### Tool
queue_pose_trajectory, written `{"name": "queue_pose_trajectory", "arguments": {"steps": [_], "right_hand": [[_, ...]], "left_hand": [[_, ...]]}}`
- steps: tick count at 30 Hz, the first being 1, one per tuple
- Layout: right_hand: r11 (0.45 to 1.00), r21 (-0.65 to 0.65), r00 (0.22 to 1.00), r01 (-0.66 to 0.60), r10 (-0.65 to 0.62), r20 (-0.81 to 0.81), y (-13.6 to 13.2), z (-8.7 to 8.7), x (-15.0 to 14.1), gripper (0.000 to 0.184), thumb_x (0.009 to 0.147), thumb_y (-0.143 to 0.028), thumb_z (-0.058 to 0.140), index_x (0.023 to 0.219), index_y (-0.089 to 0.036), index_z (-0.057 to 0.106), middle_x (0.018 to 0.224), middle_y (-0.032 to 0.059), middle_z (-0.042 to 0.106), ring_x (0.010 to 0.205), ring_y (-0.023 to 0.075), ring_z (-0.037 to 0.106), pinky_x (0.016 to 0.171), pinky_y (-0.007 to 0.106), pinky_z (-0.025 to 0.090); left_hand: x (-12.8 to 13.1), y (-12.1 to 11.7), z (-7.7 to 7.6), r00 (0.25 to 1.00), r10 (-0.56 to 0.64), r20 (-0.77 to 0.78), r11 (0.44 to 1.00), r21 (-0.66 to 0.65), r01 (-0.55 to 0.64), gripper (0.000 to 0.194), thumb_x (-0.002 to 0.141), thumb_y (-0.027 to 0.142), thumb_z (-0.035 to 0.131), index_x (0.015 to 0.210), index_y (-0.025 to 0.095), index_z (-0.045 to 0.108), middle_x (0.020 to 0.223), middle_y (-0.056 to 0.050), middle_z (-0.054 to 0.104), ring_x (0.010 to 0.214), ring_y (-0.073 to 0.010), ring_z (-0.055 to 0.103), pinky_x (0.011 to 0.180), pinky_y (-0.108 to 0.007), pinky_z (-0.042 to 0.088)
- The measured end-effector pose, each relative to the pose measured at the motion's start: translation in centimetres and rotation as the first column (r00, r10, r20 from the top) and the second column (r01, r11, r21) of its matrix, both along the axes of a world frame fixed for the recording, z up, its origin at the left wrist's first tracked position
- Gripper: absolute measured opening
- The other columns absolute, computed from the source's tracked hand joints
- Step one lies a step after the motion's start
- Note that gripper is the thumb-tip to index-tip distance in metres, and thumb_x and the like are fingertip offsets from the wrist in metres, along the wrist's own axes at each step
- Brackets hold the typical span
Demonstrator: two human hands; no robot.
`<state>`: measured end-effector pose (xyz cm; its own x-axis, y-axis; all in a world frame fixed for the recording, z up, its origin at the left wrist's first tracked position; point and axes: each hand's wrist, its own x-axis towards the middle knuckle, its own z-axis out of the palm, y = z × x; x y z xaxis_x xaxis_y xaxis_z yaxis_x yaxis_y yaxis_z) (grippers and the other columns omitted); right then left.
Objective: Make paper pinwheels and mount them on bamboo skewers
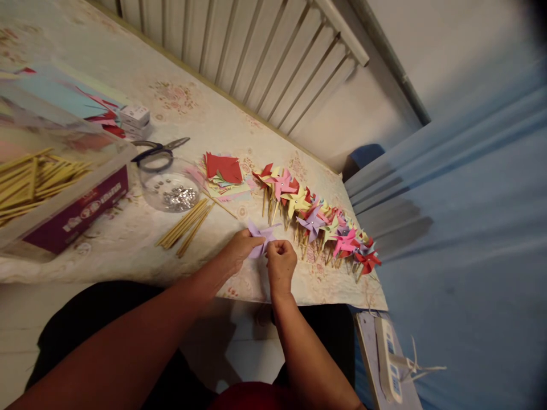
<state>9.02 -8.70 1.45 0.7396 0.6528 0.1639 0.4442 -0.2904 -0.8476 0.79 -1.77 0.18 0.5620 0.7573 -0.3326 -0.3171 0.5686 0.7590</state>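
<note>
My left hand (pixel 243 248) is closed on a purple paper pinwheel (pixel 258 250), held just above the front of the table. Its folded blades stick out between my two hands. Against the pinwheel's right side, my right hand (pixel 281 262) is pinched near the centre; whatever lies between those fingertips is too small or hidden to make out. To the left lie several thin wooden sticks (pixel 183 226). Behind them stands a clear round dish (pixel 171 191) with small metal pins in it. A stack of cut paper squares (pixel 224 169), red on top, sits beyond my hands.
Many finished pinwheels (pixel 314 222) on sticks run along the table's right side. Dark-handled scissors (pixel 158 152) touch the dish. A clear plastic box (pixel 85 213) of sticks fills the left, with small white boxes (pixel 135 115) behind. A power strip (pixel 388 359) is at lower right.
</note>
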Motion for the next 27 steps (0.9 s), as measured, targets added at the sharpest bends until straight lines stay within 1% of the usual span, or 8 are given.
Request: {"name": "queue_pose_trajectory", "arguments": {"steps": [4, 7, 11, 15, 20, 22, 27], "right_hand": [[1.000, -0.020, 1.000, -0.019, 0.019, 0.018, -0.1, 0.0, 0.2, 0.010, 0.073, -0.026, 0.053, 0.064, -0.021, 0.055, 0.054, -0.0047, 0.055, 0.056, 0.0143, 0.051, 0.058, 0.025, 0.040], [0.999, -0.033, 0.999, -0.036, 0.036, 0.003, 0.0, 0.0, 0.3, 0.011, 0.072, -0.027, 0.054, 0.064, -0.021, 0.055, 0.054, -0.0049, 0.055, 0.055, 0.0140, 0.050, 0.058, 0.025, 0.040], [0.998, -0.025, 0.998, -0.051, 0.050, -0.037, -0.1, 0.0, 0.4, 0.010, 0.072, -0.026, 0.055, 0.064, -0.020, 0.056, 0.055, -0.0049, 0.055, 0.054, 0.0133, 0.050, 0.058, 0.024, 0.040], [0.999, -0.014, 0.998, -0.052, 0.051, -0.044, -0.1, -0.1, 0.3, 0.010, 0.072, -0.026, 0.055, 0.064, -0.020, 0.056, 0.056, -0.0047, 0.055, 0.054, 0.0130, 0.049, 0.058, 0.024, 0.040], [0.998, -0.014, 0.996, -0.061, 0.060, -0.065, -0.1, 0.3, 0.1, 0.014, 0.073, -0.030, 0.058, 0.065, -0.020, 0.056, 0.056, -0.0048, 0.054, 0.053, 0.0125, 0.048, 0.056, 0.024, 0.039], [0.999, 0.009, 0.997, -0.037, 0.037, -0.061, -0.2, 0.6, 0.6, 0.016, 0.074, -0.033, 0.059, 0.067, -0.020, 0.057, 0.056, -0.0048, 0.054, 0.053, 0.0126, 0.048, 0.056, 0.024, 0.039], [0.982, 0.148, 0.993, 0.115, -0.116, 0.002, -0.9, 1.3, 3.5, 0.017, 0.075, -0.035, 0.058, 0.072, -0.019, 0.061, 0.064, -0.0026, 0.056, 0.062, 0.0140, 0.050, 0.061, 0.025, 0.040]], "left_hand": [[0.0, 0.0, 0.1, 1.000, 0.006, -0.019, 1.000, -0.008, -0.007, 0.015, 0.059, 0.015, 0.066, 0.073, 0.012, 0.063, 0.058, 0.003, 0.061, 0.053, -0.0104, 0.052, 0.053, -0.021, 0.037], [0.0, 0.0, 0.2, 1.000, 0.009, -0.025, 1.000, -0.010, -0.009, 0.015, 0.060, 0.015, 0.066, 0.074, 0.012, 0.064, 0.059, 0.003, 0.062, 0.053, -0.0106, 0.052, 0.054, -0.021, 0.038], [-0.1, 0.0, 0.3, 1.000, 0.005, -0.027, 1.000, 0.000, -0.005, 0.014, 0.060, 0.014, 0.066, 0.074, 0.012, 0.064, 0.059, 0.002, 0.062, 0.053, -0.0106, 0.052, 0.053, -0.021, 0.038], [-0.2, 0.0, 0.5, 1.000, 0.009, -0.029, 1.000, 0.000, -0.009, 0.012, 0.061, 0.013, 0.065, 0.073, 0.012, 0.064, 0.058, 0.003, 0.061, 0.052, -0.0101, 0.051, 0.053, -0.021, 0.037], [-0.1, 0.0, 0.5, 1.000, 0.010, -0.025, 1.000, -0.007, -0.010, 0.015, 0.061, 0.014, 0.066, 0.076, 0.012, 0.065, 0.060, 0.002, 0.063, 0.053, -0.0107, 0.053, 0.054, -0.022, 0.038], [-0.2, 0.1, 0.3, 1.000, 0.005, -0.016, 1.000, 0.003, -0.005, 0.019, 0.061, 0.017, 0.068, 0.079, 0.011, 0.066, 0.063, 0.001, 0.065, 0.054, -0.0113, 0.053, 0.055, -0.022, 0.038], [-0.5, 0.6, -0.1, 1.000, 0.006, 0.010, 1.000, 0.022, -0.006, 0.028, 0.058, 0.024, 0.072, 0.083, 0.011, 0.067, 0.070, -0.001, 0.067, 0.059, -0.0131, 0.056, 0.059, -0.023, 0.040]]}}
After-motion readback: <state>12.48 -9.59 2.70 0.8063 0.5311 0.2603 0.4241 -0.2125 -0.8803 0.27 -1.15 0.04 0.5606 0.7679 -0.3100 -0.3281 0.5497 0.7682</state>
